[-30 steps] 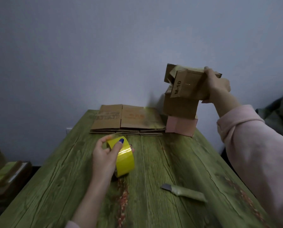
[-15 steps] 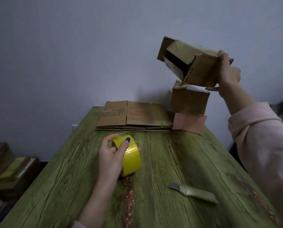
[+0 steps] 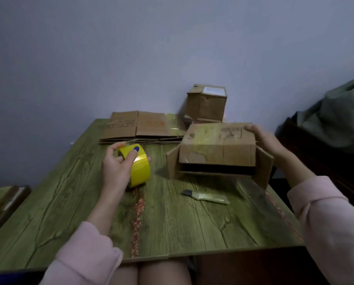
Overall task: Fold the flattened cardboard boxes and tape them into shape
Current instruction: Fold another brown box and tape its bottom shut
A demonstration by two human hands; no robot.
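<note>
Box (image 3: 217,149) is set on the desk (image 3: 172,223), right of centre, open flaps (image 3: 173,164) facing near, top right corner gripped by the right hand (image 3: 264,140). Tape (image 3: 140,170) is clasped in the left hand (image 3: 115,169). Flaps should be closed flush before the seam is taped.

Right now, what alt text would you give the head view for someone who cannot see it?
A person's right grip holds a half-folded cardboard box at a green wooden table while the left grip holds a yellow tape roll. Flattened boxes and one assembled box sit behind; a knife lies in front.
</note>
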